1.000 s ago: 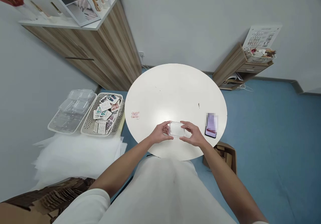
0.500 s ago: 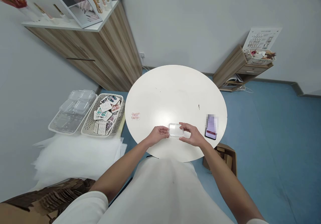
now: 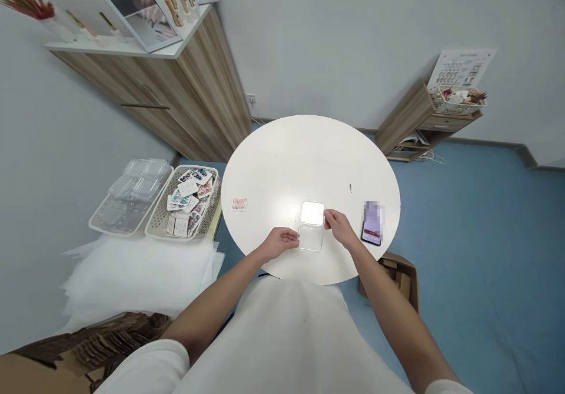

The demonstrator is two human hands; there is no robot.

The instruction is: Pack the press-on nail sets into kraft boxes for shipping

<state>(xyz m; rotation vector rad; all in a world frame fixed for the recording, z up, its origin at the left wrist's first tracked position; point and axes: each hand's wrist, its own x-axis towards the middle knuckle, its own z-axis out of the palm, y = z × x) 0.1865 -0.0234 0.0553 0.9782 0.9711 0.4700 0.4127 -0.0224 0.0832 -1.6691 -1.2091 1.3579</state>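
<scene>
A clear plastic box point(image 3: 310, 239) lies near the front of the round white table point(image 3: 304, 147), its lid point(image 3: 313, 213) swung up on the far side and shining with glare. My left hand point(image 3: 281, 242) grips the box by its left edge, fingers curled against it. The lid's right edge is pinched in my right hand point(image 3: 338, 226). To the left on the table lies a small card of pink press-on nails point(image 3: 239, 204). A phone point(image 3: 371, 233) lies at the right, partly blurred out.
Left of the table stand a basket of nail cards point(image 3: 155, 229) and a tray of clear boxes point(image 3: 99, 220), beside white foam sheets point(image 3: 145, 276). A cardboard box point(image 3: 414, 288) sits on the floor at right. A wooden cabinet point(image 3: 207, 88) stands behind left.
The clear box was closed between my hands; now its lid is open, folded away from me. My right hand has moved from the box's right side to the lid's edge.
</scene>
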